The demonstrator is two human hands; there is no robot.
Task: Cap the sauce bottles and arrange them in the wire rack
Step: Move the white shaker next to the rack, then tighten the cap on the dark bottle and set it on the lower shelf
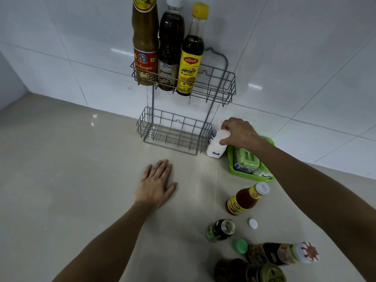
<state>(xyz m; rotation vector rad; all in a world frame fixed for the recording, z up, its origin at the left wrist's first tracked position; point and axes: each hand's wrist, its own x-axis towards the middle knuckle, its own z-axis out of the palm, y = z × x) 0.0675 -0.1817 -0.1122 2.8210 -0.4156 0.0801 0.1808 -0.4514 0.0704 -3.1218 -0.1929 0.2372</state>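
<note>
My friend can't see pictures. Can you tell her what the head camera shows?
The right hand grips a white salt bottle on the counter beside a grey wire rack, while the left hand lies flat. Three capped sauce bottles stand in the rack's top shelf; its bottom shelf is empty. More bottles and two loose caps sit nearer the person.

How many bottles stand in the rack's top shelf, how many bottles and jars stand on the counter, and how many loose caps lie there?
Bottles in the wire rack, top shelf: 3
Bottles and jars on the counter, salt container included: 5
Loose caps: 2
Total: 10
</note>
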